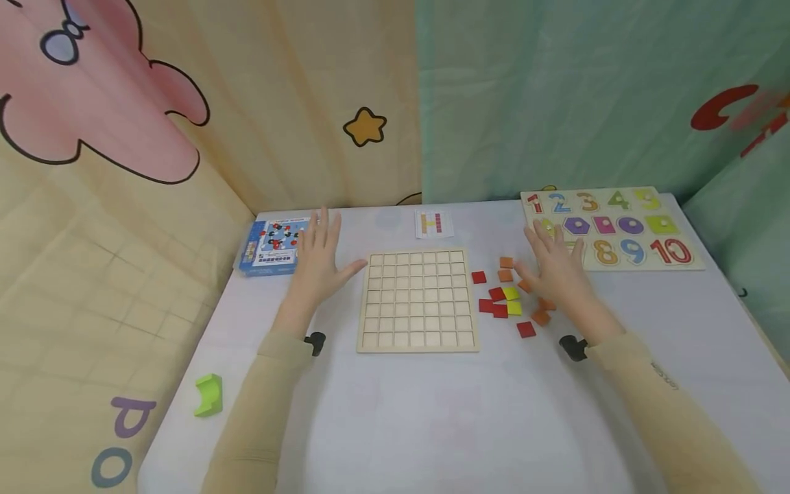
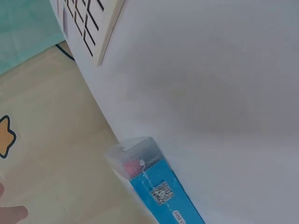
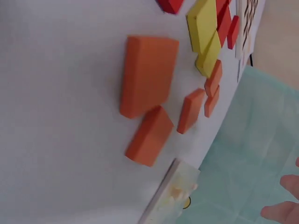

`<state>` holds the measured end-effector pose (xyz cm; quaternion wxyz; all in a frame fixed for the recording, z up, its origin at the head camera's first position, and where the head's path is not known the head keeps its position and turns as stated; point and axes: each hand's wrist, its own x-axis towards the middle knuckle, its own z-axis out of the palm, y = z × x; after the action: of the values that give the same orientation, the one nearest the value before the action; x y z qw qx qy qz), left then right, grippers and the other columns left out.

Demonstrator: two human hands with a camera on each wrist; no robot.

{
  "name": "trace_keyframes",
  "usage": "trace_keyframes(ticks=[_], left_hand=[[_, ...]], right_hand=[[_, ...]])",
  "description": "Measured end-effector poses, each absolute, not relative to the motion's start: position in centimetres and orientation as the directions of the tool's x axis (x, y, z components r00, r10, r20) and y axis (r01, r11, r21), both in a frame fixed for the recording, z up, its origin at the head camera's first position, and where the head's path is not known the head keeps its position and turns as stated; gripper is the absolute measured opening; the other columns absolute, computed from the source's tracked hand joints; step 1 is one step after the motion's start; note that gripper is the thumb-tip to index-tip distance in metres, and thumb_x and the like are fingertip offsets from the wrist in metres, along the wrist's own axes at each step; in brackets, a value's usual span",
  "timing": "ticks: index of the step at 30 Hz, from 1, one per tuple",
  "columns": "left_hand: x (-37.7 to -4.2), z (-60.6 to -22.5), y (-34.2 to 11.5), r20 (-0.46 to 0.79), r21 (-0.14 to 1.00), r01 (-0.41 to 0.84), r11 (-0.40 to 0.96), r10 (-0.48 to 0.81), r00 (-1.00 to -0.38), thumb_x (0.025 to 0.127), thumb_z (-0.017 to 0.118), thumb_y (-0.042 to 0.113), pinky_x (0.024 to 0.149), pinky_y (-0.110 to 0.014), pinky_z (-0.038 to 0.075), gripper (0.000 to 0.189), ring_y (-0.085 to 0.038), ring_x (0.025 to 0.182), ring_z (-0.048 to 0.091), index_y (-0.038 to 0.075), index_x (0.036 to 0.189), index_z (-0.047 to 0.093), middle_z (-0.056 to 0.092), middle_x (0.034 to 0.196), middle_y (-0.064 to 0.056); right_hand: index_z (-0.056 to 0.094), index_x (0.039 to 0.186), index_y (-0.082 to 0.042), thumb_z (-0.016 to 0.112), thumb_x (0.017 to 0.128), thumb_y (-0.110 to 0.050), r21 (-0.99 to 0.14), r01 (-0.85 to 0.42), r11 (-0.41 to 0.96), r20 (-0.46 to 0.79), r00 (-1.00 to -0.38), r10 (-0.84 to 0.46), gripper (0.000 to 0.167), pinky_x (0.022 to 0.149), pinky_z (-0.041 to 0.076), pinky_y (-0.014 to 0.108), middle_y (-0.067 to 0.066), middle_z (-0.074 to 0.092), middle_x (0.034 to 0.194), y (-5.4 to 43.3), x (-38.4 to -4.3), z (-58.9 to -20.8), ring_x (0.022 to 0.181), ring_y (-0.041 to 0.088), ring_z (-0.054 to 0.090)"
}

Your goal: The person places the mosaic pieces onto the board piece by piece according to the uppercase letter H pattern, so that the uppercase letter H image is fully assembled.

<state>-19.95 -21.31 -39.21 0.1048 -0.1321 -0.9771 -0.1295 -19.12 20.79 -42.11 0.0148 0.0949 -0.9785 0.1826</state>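
My left hand (image 1: pixel 317 264), fingers spread and holding nothing, hovers between a blue box (image 1: pixel 271 261) and a wooden grid board (image 1: pixel 418 302). The board's square cells hold no tiles. My right hand (image 1: pixel 558 274) is spread too, with nothing in it, above the right side of a loose cluster of square tiles. Among them are red tiles (image 1: pixel 526 330), yellow tiles (image 1: pixel 513 308) and orange tiles (image 3: pixel 149 74). In the right wrist view, fingertips (image 3: pixel 280 212) show at the lower right, apart from the tiles.
A number puzzle board (image 1: pixel 636 230) lies at the back right, partly behind my right hand. A small pattern card (image 1: pixel 434 224) sits behind the grid board. On the left lies a green curved block (image 1: pixel 209 395). Printed curtains (image 1: pixel 278 103) hang behind the white table (image 1: pixel 420 425).
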Motion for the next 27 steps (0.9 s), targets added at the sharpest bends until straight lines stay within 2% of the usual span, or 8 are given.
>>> trace_keyframes(ticks=[6,12,17,22,27], left_hand=[[-18.8,-41.2,-21.6,0.172,0.240,0.293,0.926,0.256,-0.951,0.088,0.066,0.052,0.119,-0.069,0.011,0.092,-0.043,0.151,0.005,0.006,0.156,0.024,0.012,0.165,-0.018],[-17.8,-43.1,-22.2,-0.018,0.279,0.254,0.926,0.270,-0.963,0.086,0.071,0.048,0.120,-0.064,0.016,0.090,-0.044,0.150,0.013,0.007,0.155,0.029,0.022,0.162,-0.020],[-16.9,-44.3,-22.7,-0.141,0.344,0.210,0.915,0.272,-0.952,0.088,0.071,0.044,0.121,-0.058,0.021,0.085,-0.042,0.149,0.021,0.009,0.154,0.031,0.025,0.161,-0.018],[-16.7,-44.9,-22.9,-0.168,0.383,0.215,0.898,0.297,-0.940,0.090,0.071,0.040,0.121,-0.052,0.027,0.076,-0.036,0.147,0.030,0.012,0.152,0.037,0.032,0.160,-0.012],[-17.0,-45.4,-22.6,-0.190,0.383,0.243,0.891,0.333,-0.924,0.089,0.072,0.037,0.121,-0.050,0.028,0.073,-0.035,0.146,0.033,0.014,0.151,0.041,0.035,0.159,-0.010]], right_hand=[[0.031,0.152,-0.002,0.062,0.095,-0.019,-0.458,-0.159,0.874,0.023,-0.986,-0.167,0.068,0.115,0.012,0.073,0.024,0.023,0.160,20.8,-17.5,-43.8,0.146,0.051,0.018],[0.040,0.148,-0.002,0.063,0.096,-0.023,-0.510,-0.058,0.858,-0.078,-0.990,-0.113,0.060,0.110,0.038,0.062,0.025,0.040,0.151,20.7,-16.4,-44.3,0.139,0.045,0.037],[0.049,0.141,-0.002,0.063,0.096,-0.027,-0.528,0.008,0.849,-0.117,-0.991,-0.063,0.054,0.102,0.047,0.060,0.026,0.052,0.139,20.6,-16.4,-44.8,0.127,0.045,0.049],[0.053,0.137,0.000,0.063,0.096,-0.023,-0.551,0.046,0.833,-0.140,-0.989,-0.038,0.048,0.092,0.056,0.052,0.025,0.057,0.129,20.6,-16.8,-45.2,0.114,0.041,0.056],[0.054,0.135,0.002,0.064,0.095,-0.019,-0.547,0.091,0.832,-0.170,-0.985,-0.004,0.046,0.090,0.057,0.048,0.024,0.057,0.124,20.4,-17.4,-45.5,0.110,0.038,0.055]])
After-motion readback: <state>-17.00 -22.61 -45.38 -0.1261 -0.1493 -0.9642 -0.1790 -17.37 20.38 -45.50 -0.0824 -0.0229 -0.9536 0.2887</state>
